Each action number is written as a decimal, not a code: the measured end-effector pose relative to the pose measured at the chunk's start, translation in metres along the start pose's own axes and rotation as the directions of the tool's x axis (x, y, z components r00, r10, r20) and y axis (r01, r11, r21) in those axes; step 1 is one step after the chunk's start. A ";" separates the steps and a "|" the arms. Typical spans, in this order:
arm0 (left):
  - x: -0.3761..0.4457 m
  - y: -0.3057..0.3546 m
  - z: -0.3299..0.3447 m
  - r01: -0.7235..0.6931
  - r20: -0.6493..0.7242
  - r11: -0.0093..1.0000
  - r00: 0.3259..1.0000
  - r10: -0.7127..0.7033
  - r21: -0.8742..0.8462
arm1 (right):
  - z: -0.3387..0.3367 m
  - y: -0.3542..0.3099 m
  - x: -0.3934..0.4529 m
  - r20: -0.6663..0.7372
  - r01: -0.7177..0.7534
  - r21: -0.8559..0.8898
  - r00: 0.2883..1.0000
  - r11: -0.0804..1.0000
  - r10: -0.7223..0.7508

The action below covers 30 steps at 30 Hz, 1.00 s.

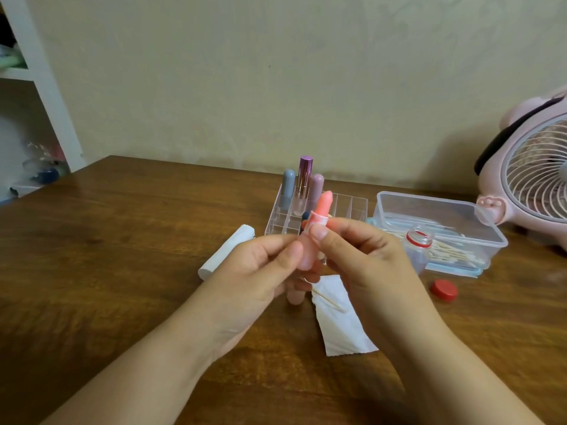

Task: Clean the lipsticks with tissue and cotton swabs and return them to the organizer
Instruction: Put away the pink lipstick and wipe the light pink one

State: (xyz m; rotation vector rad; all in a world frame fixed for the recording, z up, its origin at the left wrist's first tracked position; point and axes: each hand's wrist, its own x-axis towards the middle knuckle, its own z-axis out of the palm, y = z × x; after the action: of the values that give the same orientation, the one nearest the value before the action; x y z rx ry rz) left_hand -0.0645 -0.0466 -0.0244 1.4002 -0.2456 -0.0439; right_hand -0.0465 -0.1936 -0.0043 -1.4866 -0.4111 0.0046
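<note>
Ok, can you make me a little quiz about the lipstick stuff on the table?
1. True or false: the small bottle beside the swab box has its red cap on.
2. Which hand pinches the pink lipstick near its top: A left hand, B right hand?
3. Fill in: a cotton swab lies on the ____.

Key: 1 false, the cap lies on the table. 2 B. 3 tissue.
</note>
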 end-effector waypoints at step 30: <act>0.008 -0.001 -0.017 0.145 -0.395 0.814 0.912 0.110 0.563 | -0.034 -0.002 0.012 0.045 -0.045 -0.866 0.985 0.498 0.167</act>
State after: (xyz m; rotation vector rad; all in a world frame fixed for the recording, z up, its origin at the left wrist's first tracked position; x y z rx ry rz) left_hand -0.0528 -0.0319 -0.0268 1.9884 0.1290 0.3418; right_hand -0.0264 -0.2238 -0.0005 -2.5499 -0.4411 -0.0140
